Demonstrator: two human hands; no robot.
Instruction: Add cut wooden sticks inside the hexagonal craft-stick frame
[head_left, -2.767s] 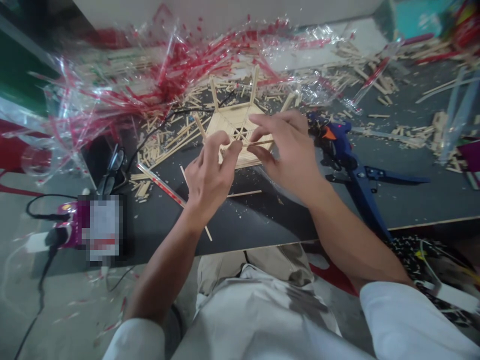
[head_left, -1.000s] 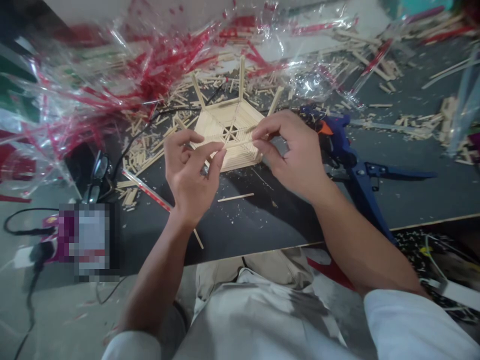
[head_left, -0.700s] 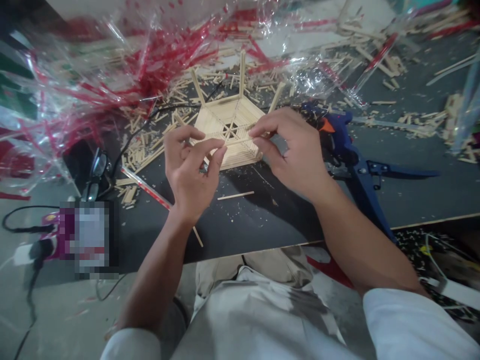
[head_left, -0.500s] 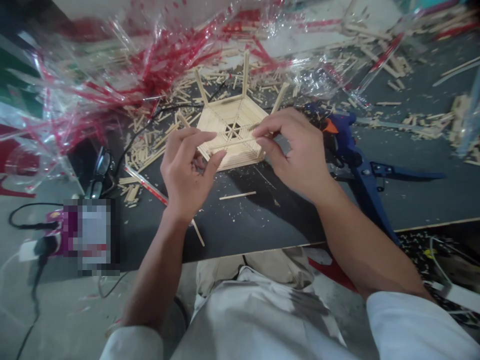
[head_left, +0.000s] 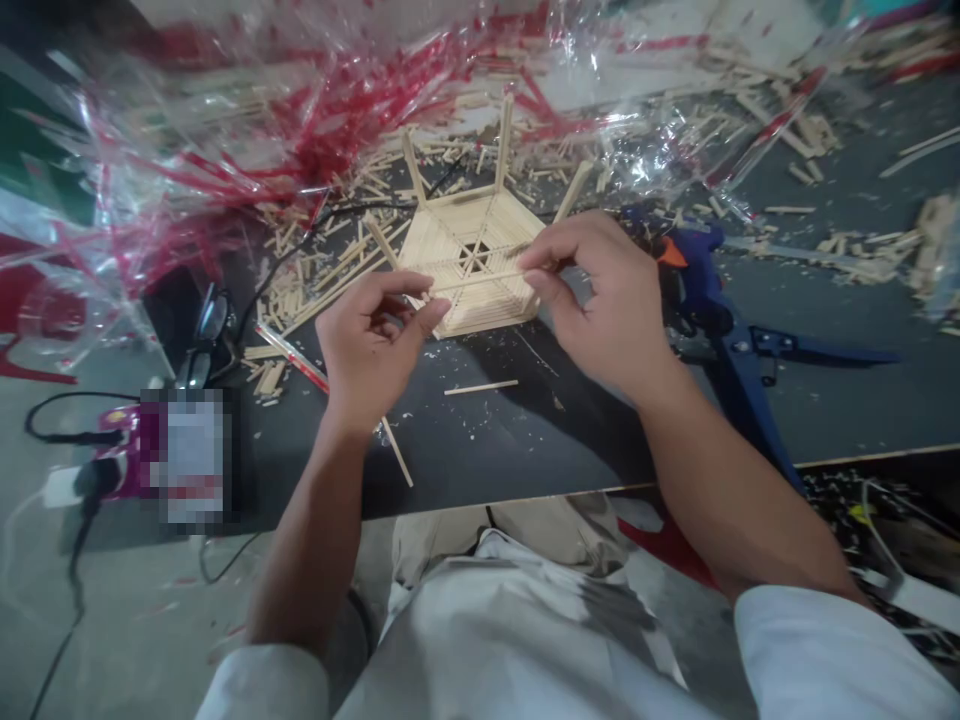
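Note:
A thin wooden stick spans the gap between my two hands. My left hand pinches its left end between thumb and fingertips. At the other end, the thumb and fingers of my right hand close on it. Right below the stick is a hexagonal wooden stick frame, built of layered sticks with a small hole in the middle and several upright posts. I cannot tell whether the held stick touches the frame. One loose stick lies on the dark table in front of the frame.
Blue pliers-like cutters and a glue gun with an orange tip lie right. Clear and red plastic wrappers and stick scraps cover the back and left. Glasses and a purple power block are left.
My left thumb and fingers have closed on the stick's left end; they were apart before. The view has shifted slightly, and my right hand keeps its grip.

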